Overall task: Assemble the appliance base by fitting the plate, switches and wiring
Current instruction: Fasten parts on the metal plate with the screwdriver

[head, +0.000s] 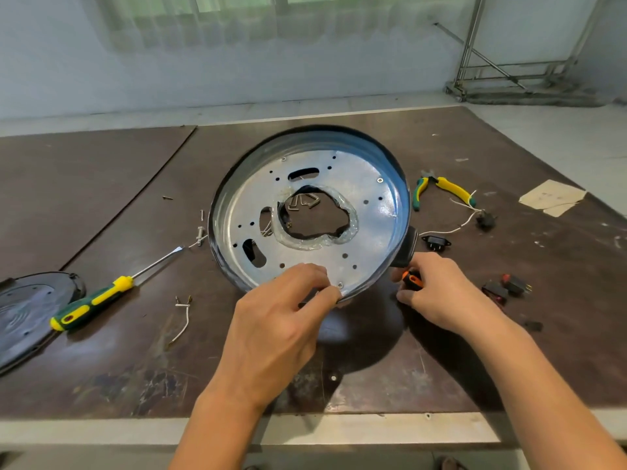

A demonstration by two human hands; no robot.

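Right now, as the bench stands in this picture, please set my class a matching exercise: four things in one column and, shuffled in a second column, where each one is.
Column one
1. screwdriver
2. pliers
3. metal base
4. orange-and-black object

Column two
A. gripped in the right hand
B. lying on the table, left of the base
C. tilted, its near rim pinched by the left hand
D. lying on the table, right of the base, towards the far side

Pairs: 1-B, 2-D, 3-C, 4-A.
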